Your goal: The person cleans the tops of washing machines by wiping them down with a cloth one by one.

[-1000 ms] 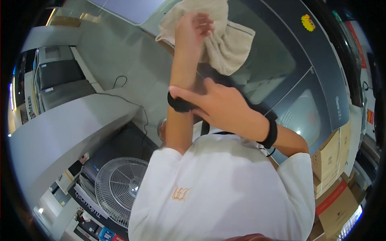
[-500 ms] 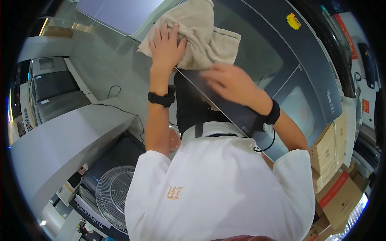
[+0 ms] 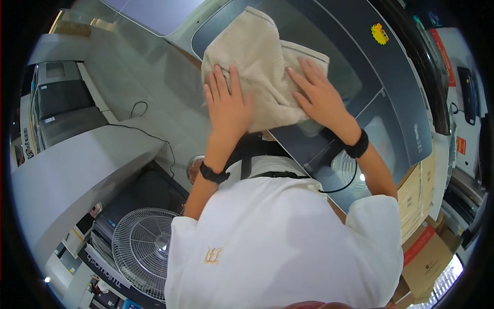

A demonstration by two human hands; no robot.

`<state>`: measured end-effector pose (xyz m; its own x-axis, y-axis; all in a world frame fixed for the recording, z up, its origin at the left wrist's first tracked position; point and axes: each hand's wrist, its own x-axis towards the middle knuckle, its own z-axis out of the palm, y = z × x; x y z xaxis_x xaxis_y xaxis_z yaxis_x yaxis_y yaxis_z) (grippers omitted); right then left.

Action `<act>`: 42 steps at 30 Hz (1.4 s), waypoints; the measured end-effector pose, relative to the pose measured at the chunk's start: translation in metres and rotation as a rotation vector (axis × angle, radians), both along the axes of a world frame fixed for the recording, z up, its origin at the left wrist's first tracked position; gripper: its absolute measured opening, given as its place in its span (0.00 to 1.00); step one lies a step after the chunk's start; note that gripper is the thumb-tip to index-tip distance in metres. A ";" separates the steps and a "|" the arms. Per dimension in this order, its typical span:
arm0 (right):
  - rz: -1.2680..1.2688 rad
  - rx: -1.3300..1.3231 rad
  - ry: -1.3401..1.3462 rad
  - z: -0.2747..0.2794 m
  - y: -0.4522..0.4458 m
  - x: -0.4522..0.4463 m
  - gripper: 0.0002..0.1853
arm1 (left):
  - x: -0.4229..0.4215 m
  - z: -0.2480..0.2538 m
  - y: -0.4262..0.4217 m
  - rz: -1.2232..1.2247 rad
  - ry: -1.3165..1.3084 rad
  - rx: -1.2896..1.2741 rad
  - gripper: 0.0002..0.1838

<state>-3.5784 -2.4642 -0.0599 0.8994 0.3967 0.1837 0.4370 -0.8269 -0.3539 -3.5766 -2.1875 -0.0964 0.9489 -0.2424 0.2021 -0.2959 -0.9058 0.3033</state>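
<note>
A beige towel [image 3: 249, 49] lies rumpled over the dark glass top of an appliance [image 3: 355, 67], partly hanging over its near edge. On the towel's left side rests my left hand [image 3: 228, 110], palm down with fingers stretched out. My right hand [image 3: 323, 100] presses on the towel's right part, fingers spread and somewhat smeared by motion. A black band circles each wrist. Whatever is under the towel is hidden.
To the right of the appliance stand cardboard boxes [image 3: 424, 262]. At the lower left are a fan [image 3: 144, 247] with a wire guard and a white curved counter [image 3: 77, 159]. A black cable [image 3: 154, 138] runs over the counter edge. A yellow sticker [image 3: 380, 34] marks the glass.
My right hand has come up and forward onto the towel. My left hand and the towel have shifted right and nearer to me, and the towel is spread out more.
</note>
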 end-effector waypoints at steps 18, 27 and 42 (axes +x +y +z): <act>-0.030 -0.257 -0.046 -0.023 -0.010 0.025 0.36 | 0.049 -0.004 -0.009 -0.126 0.068 -0.031 0.48; -0.310 -0.307 -0.100 -0.059 -0.002 0.126 0.43 | 0.111 -0.011 -0.016 -0.125 0.151 0.101 0.50; -0.407 1.253 0.459 0.062 0.019 0.095 0.17 | 0.021 0.086 -0.074 -0.295 0.029 -0.481 0.33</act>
<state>-3.4834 -2.4451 0.0021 0.9863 -0.1113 -0.1219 -0.1105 0.1034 -0.9885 -3.5557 -2.2615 -0.0105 0.8620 -0.3850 0.3298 -0.5006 -0.5437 0.6736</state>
